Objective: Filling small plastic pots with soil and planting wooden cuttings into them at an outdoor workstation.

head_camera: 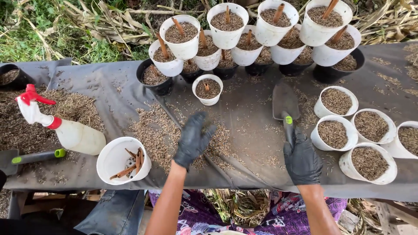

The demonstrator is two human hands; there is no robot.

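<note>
On the grey-covered table (109, 82) in front of you, your right hand (301, 160), in a black glove, has its fingers (291, 143) wrapped around the handle of a small trowel (285, 103). The trowel's grey blade lies flat on the cover, pointing away from you, and its green-tipped handle runs back under your palm. Your left hand (193, 139), also gloved, hovers over a loose heap of husks (156, 130) with its fingers spread wide and holding nothing; the heap lies directly beneath and to the left of them. Just left of that hand a white pot (123, 160) lies tipped toward you, with brown sticks inside. Farther left lies a white spray bottle (69, 130) with a red trigger. To the right of the trowel stand filled white pots (333, 134), close beside your right hand. Along the far edge, stacked pots (226, 26) hold husk filling, with sticks upright in them.
</note>
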